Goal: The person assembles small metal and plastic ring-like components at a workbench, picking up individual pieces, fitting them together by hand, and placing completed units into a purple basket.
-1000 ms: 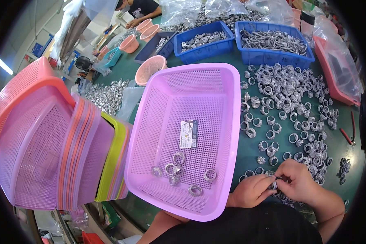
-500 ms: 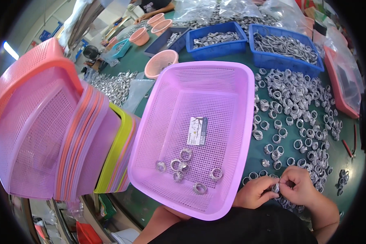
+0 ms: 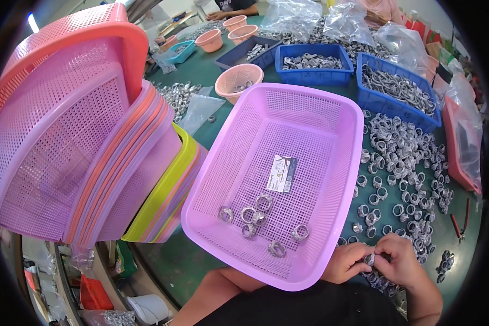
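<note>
My left hand [image 3: 346, 263] and my right hand [image 3: 401, 261] meet at the near right of the green table [image 3: 201, 92], both pinching one small metal ring clamp [image 3: 370, 259] between the fingertips. Just left of them stands a purple perforated basket [image 3: 309, 98] with several metal clamps [image 3: 255, 213] and a small printed card [image 3: 282, 174] lying on its floor. A wide heap of loose metal clamps [image 3: 405, 157] spreads over the table to the right of the basket, reaching down to my hands.
A tilted stack of pink, orange and yellow baskets [image 3: 81, 136] fills the left. Blue bins [image 3: 312, 62] of metal parts, pink bowls [image 3: 239, 79] and clear plastic bags [image 3: 296, 13] stand at the back. A red tray [image 3: 462, 141] and red-handled pliers [image 3: 462, 217] lie at the right. Other people sit at the far side.
The view has shifted, so the basket and stack appear further right and lower. My hands stay together on a clamp at the near right, with little movement.
</note>
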`<action>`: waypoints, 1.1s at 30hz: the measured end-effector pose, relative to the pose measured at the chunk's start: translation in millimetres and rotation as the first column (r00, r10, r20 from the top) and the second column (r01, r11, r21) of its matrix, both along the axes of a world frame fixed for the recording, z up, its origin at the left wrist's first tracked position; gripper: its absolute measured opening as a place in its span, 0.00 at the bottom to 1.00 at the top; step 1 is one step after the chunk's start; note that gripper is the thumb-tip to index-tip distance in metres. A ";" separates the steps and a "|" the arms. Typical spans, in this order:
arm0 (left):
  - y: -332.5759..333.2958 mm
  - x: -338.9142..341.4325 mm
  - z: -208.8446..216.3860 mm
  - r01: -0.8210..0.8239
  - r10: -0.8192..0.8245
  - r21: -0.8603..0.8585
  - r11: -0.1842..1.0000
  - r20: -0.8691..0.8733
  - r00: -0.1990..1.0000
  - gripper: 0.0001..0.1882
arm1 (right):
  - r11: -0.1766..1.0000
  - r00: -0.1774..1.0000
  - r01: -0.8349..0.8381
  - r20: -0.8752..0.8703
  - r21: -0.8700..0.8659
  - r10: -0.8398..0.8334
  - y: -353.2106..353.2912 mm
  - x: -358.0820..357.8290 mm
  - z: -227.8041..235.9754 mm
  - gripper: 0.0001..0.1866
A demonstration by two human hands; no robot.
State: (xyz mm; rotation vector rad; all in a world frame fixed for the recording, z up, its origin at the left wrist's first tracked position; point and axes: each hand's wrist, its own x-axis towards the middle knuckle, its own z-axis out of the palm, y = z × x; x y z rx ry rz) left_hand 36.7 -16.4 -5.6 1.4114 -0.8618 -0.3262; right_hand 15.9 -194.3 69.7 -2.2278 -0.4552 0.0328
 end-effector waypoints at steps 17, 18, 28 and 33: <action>4.1 2.9 13.8 -0.224 0.224 0.036 0.974 0.007 0.975 0.16 | 0.976 0.957 0.208 -0.222 0.069 -0.189 -14.1 -4.8 -0.3 0.07; 4.3 4.4 14.6 -0.203 0.202 0.025 0.979 0.018 0.979 0.16 | 0.974 0.938 0.219 -0.288 0.061 -0.193 -17.8 -5.6 -0.8 0.07; -0.1 14.8 28.7 -0.434 0.280 0.189 0.881 0.530 0.800 0.15 | 0.634 0.780 0.557 -0.600 0.537 -0.178 -20.9 -11.6 1.1 0.04; -1.3 21.5 13.6 -0.509 0.241 0.317 0.800 0.606 0.758 0.13 | 0.318 0.753 0.638 -0.655 0.701 -0.067 -19.2 -7.3 -18.0 0.11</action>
